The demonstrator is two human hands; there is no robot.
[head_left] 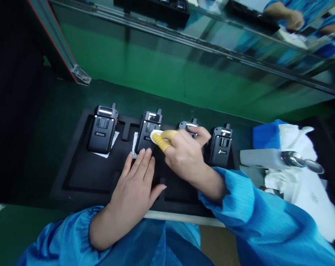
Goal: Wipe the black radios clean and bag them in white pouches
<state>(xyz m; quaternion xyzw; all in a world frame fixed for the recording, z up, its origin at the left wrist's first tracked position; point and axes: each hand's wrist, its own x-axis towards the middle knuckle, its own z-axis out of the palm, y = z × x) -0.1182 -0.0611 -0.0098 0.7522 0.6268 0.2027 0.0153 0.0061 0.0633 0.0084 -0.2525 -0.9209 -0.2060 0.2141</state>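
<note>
Snugly, right fingers (181, 135) (yellow cots (161, 141)) press cloth (155, 136) onto a walkie-talkie (145, 135)

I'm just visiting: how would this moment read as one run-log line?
Right hand: yellow finger cots, white wipe on second Riton radio | Left hand: flat beside it | Foam tray: four radios

Electronics assembly workstation in a factory: blue smock sleeves (234, 199), green bench mat (23, 229), black foam tray (84, 177) of Riton two-way radios (103, 129), aluminium-profile frame (55, 40).
</note>
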